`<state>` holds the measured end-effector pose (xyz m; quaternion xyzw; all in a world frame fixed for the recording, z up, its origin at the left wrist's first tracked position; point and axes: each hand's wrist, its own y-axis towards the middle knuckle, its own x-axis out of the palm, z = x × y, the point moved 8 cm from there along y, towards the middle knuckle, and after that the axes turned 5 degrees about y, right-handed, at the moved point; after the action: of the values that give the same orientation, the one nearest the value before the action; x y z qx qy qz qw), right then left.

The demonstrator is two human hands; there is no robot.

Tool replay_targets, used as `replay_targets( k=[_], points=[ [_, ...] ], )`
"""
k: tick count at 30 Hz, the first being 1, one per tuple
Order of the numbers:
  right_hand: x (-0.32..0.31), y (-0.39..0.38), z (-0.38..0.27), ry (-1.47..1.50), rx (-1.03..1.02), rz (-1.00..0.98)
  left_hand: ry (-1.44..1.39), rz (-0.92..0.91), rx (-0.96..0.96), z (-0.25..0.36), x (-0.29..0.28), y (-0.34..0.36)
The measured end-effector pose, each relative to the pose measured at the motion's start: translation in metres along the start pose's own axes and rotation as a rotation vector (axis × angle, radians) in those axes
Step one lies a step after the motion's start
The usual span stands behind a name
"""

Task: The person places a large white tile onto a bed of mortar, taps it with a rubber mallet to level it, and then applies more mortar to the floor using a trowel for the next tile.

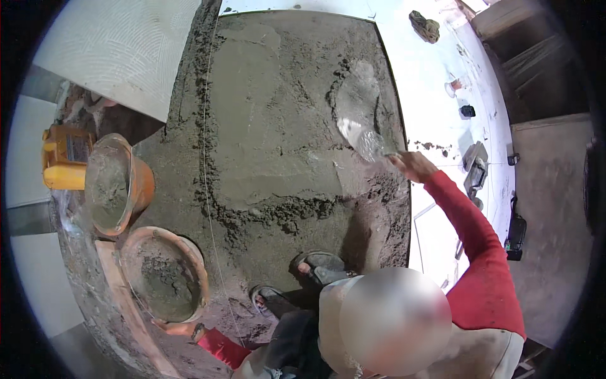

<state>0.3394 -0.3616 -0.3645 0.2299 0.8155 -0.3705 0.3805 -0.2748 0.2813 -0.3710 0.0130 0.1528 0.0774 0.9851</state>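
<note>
My right hand [413,166] is closed around the handle of a trowel. The trowel's shiny, wet blade [367,144] is partly blurred and lies low over the grey mortar bed [252,120], beside a smooth pale patch. At lower left, my left hand [177,328] grips the near rim of an orange bucket [201,278]; its fingers are partly hidden there. Grey mortar [167,284] sits inside this bucket. A thin string [205,132] runs lengthwise over the left part of the bed.
A second orange bucket [144,183] with grey residue stands beside a yellow container [66,158]. A wooden board [120,290] lies left of the near bucket. White tiles [442,95] at right carry a crumpled dark cloth [424,26] and tools [475,167]. A large textured tile [126,44] is at upper left.
</note>
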Motion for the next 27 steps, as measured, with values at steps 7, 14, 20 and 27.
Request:
replay_targets(
  k=[7, 14, 20, 27],
  points=[
    [-0.073, 0.059, 0.091, -0.634, 0.124, 0.338, 0.159, 0.024, 0.149, 0.003, -0.005, 0.007],
    [-0.045, 0.025, 0.057, 0.483, 0.712, 0.119, 0.17, 0.027, 0.116, 0.011, -0.002, 0.007],
    [0.021, -0.054, 0.036, -0.065, 0.433, -0.199, 0.203, 0.013, 0.177, 0.006, -0.008, 0.005],
    [-0.099, 0.075, 0.091, -0.528, 0.176, 0.361, 0.231, 0.07, 0.058, 0.009, -0.004, 0.004]
  ],
)
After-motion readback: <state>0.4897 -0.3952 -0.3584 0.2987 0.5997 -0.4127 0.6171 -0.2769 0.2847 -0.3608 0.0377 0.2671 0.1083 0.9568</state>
